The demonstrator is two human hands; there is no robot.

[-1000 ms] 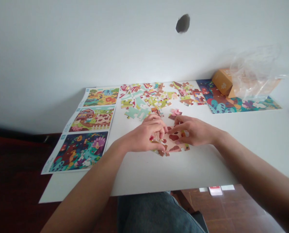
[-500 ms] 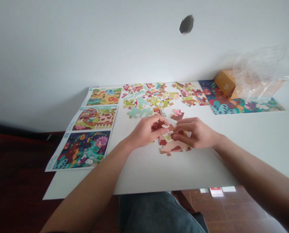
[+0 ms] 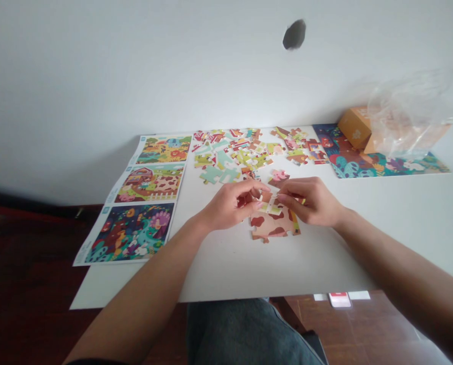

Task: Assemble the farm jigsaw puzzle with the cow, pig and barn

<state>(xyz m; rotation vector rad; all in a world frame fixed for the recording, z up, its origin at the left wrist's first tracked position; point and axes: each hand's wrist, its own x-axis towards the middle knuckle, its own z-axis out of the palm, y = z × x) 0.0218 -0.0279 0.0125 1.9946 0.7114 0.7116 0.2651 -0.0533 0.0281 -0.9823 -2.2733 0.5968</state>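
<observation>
My left hand (image 3: 237, 204) pinches the left side of a brown, green and white jigsaw piece (image 3: 271, 207). From the right, my right hand (image 3: 310, 202) closes its fingertips on the same piece or one joined to it; I cannot tell which. Directly beneath lies a joined section of cow-patterned puzzle (image 3: 274, 225), cream with brown patches, flat on the white table (image 3: 226, 268). My fingers cover part of its upper edge. A pink pig piece (image 3: 278, 176) rests just beyond my hands.
Loose jigsaw pieces (image 3: 232, 154) spread along the back of the table. On the left is a sheet with three pictures (image 3: 150, 185). At back right, an orange box (image 3: 354, 128) and clear plastic bag (image 3: 397, 121) sit on a dark forest picture (image 3: 348, 167).
Both hands have turned the held piece so its green and white face shows more. My right hand has lifted slightly, uncovering more of the cow-patterned section.
</observation>
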